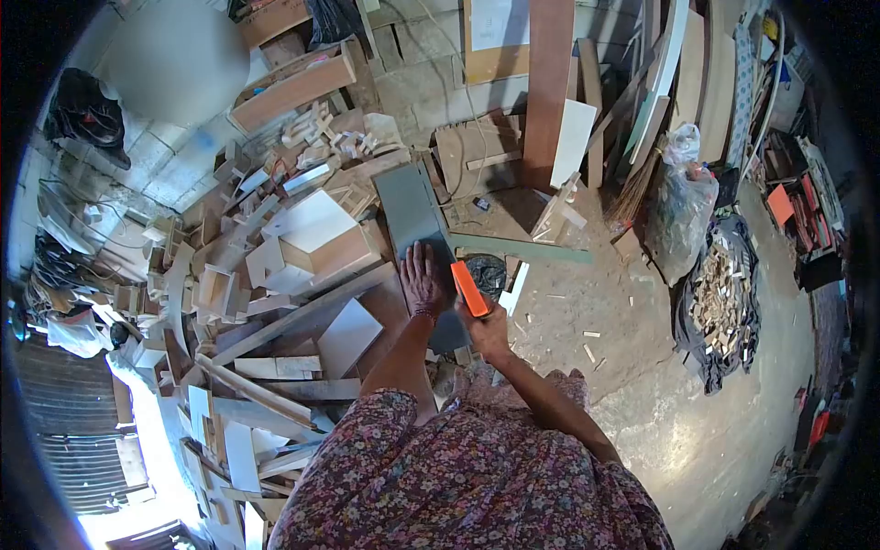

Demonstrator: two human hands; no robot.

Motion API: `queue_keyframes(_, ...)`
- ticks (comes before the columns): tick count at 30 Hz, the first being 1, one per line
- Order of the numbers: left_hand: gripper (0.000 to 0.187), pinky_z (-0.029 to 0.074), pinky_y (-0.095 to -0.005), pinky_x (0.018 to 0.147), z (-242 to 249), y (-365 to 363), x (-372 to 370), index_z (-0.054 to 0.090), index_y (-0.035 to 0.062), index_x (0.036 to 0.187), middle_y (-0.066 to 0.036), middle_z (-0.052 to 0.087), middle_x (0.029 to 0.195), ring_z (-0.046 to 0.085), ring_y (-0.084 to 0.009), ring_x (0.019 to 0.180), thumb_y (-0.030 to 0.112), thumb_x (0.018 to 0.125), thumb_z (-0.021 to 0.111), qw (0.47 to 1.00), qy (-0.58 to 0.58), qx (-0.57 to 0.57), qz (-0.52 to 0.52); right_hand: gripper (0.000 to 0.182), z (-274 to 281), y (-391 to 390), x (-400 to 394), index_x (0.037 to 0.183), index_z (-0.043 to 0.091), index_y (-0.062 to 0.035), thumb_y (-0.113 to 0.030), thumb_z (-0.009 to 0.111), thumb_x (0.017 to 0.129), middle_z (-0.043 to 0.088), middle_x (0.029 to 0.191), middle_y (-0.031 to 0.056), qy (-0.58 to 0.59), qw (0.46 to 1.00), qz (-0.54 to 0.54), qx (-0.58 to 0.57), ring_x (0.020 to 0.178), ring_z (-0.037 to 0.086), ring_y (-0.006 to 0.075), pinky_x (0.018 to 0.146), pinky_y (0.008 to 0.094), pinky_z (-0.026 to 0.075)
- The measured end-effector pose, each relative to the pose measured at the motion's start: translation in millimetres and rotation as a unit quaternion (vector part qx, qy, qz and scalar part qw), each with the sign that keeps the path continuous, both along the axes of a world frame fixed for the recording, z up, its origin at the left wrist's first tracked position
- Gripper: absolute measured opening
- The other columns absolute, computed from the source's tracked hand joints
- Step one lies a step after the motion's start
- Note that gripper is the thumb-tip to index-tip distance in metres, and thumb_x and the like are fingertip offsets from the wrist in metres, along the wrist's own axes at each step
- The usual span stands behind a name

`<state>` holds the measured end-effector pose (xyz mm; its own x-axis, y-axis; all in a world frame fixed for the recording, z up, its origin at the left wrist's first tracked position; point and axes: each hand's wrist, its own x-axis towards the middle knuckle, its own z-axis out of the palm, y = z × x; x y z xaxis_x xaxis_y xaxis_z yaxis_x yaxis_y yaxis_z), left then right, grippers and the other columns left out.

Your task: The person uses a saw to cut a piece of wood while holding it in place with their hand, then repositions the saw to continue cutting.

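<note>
A long dark grey board [408,203] lies in front of me, running away from my body. My left hand [422,280] rests flat on it, fingers stretched out. At the board's right edge, my right hand [488,332] is closed around an orange, bar-shaped tool [470,289]; its exact kind cannot be made out. Just beyond the tool lie a black plastic bag [486,273] and a white-faced offcut [515,290]. A narrow green strip of wood [527,248] stretches to the right behind them.
Heaped wood offcuts [215,293] and a white-topped panel [316,220] crowd the left side. Tall planks [548,92] lean on the back wall. To the right stand a filled plastic sack [683,215] and a black bag of wood scraps [720,298]. Small chips lie on the floor [660,412].
</note>
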<state>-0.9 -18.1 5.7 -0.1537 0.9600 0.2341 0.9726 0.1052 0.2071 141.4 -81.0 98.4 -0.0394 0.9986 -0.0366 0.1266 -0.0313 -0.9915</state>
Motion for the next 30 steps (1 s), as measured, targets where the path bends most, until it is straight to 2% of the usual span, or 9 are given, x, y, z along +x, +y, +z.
queue_keyframes(2, 0.060, 0.009, -0.0439, 0.106, 1.4, 1.4, 0.6, 0.023, 0.0101, 0.136, -0.010, 0.018, 0.142, 0.014, -0.0275, 0.132, 0.025, 0.081, 0.042, 1.000, 0.002, 0.003, -0.009, 0.015, 4.8, -0.5, 4.6, 0.083, 0.057, -0.0011, -0.014, 0.063, 0.077, 0.053, 0.065, -0.0013, -0.018, 0.999, 0.016, -0.035, 0.061, 0.044, 0.0055, 0.056, 0.0250, 0.041)
queue_keyframes(6, 0.059, 0.009, -0.0449, 0.106, 7.0, 2.6, 1.3, 0.024, 0.0086, 0.135, -0.011, 0.017, 0.142, 0.014, -0.0279, 0.132, 0.027, 0.082, 0.041, 1.000, -0.005, -0.009, -0.011, 0.015, -12.3, 3.2, 2.3, 0.084, 0.058, -0.0012, -0.012, 0.063, 0.077, 0.053, 0.066, -0.0016, -0.022, 0.997, 0.016, -0.074, 0.061, 0.044, 0.0057, 0.056, 0.0247, 0.041)
queue_keyframes(11, 0.058, 0.008, -0.0465, 0.105, 2.5, 1.2, 2.6, 0.024, 0.0052, 0.134, -0.012, 0.015, 0.142, 0.013, -0.0278, 0.132, 0.030, 0.083, 0.039, 0.998, 0.050, -0.026, -0.006, 0.015, -38.1, -0.4, 5.9, 0.088, 0.059, -0.0004, -0.012, 0.063, 0.078, 0.052, 0.068, -0.0037, 0.002, 1.000, 0.006, -0.006, 0.061, 0.044, 0.0054, 0.054, 0.0240, 0.040)
queue_keyframes(12, 0.058, 0.008, -0.0465, 0.105, 1.2, 1.7, 2.0, 0.024, 0.0052, 0.134, -0.012, 0.015, 0.142, 0.013, -0.0278, 0.132, 0.030, 0.083, 0.039, 0.998, 0.052, -0.024, -0.007, 0.015, -38.4, -3.0, 7.2, 0.088, 0.059, -0.0004, -0.012, 0.063, 0.078, 0.052, 0.068, -0.0037, 0.003, 1.000, 0.005, -0.004, 0.061, 0.044, 0.0054, 0.054, 0.0240, 0.040)
queue_keyframes(14, 0.056, 0.008, -0.0465, 0.105, -2.4, 0.1, 0.5, 0.025, 0.0055, 0.134, -0.012, 0.015, 0.142, 0.012, -0.0274, 0.132, 0.030, 0.085, 0.038, 0.998, 0.061, -0.015, 0.000, 0.023, -39.9, -9.6, 8.9, 0.076, 0.052, -0.0010, -0.021, 0.064, 0.078, 0.052, 0.060, 0.0055, 0.053, 0.998, -0.004, -0.023, 0.058, 0.048, 0.0120, 0.054, 0.0309, 0.040)
queue_keyframes(18, 0.054, 0.007, -0.0465, 0.105, 3.7, -0.1, 0.8, 0.027, 0.0055, 0.133, -0.012, 0.015, 0.142, 0.012, -0.0268, 0.132, 0.030, 0.087, 0.037, 0.999, 0.046, -0.026, 0.009, 0.021, -21.2, -11.4, 11.8, 0.076, 0.054, -0.0011, -0.019, 0.064, 0.078, 0.053, 0.060, 0.0046, 0.029, 0.997, 0.005, -0.065, 0.057, 0.047, 0.0111, 0.054, 0.0302, 0.040)
queue_keyframes(23, 0.049, 0.017, -0.0489, 0.102, 7.8, 1.9, -2.6, 0.032, 0.0067, 0.130, -0.016, 0.018, 0.140, 0.015, -0.0315, 0.130, 0.027, 0.086, 0.041, 0.999, -0.025, -0.003, 0.025, 0.020, -10.0, -14.0, 8.0, 0.074, 0.054, -0.0015, -0.018, 0.063, 0.079, 0.049, 0.058, 0.0017, 0.082, 0.994, 0.011, -0.066, 0.057, 0.045, 0.0093, 0.053, 0.0292, 0.040)
queue_keyframes(26, 0.047, 0.022, -0.0502, 0.099, -0.4, -0.8, -2.2, 0.034, 0.0083, 0.128, -0.018, 0.021, 0.137, 0.017, -0.0345, 0.129, 0.024, 0.085, 0.044, 1.000, -0.013, 0.011, 0.024, 0.021, -17.9, -16.8, 9.6, 0.073, 0.053, -0.0012, -0.018, 0.063, 0.079, 0.048, 0.058, 0.0012, 0.066, 0.998, 0.000, -0.023, 0.057, 0.044, 0.0087, 0.053, 0.0289, 0.039)
queue_keyframes(30, 0.045, 0.024, -0.0511, 0.097, 0.4, -2.2, -0.8, 0.035, 0.0099, 0.127, -0.022, 0.022, 0.136, 0.021, -0.0377, 0.126, 0.021, 0.085, 0.045, 0.997, -0.053, 0.057, 0.003, 0.022, -17.2, -20.3, 10.7, 0.074, 0.053, -0.0006, -0.019, 0.064, 0.079, 0.049, 0.058, 0.0017, 0.094, 0.995, -0.004, -0.021, 0.057, 0.045, 0.0090, 0.052, 0.0292, 0.039)
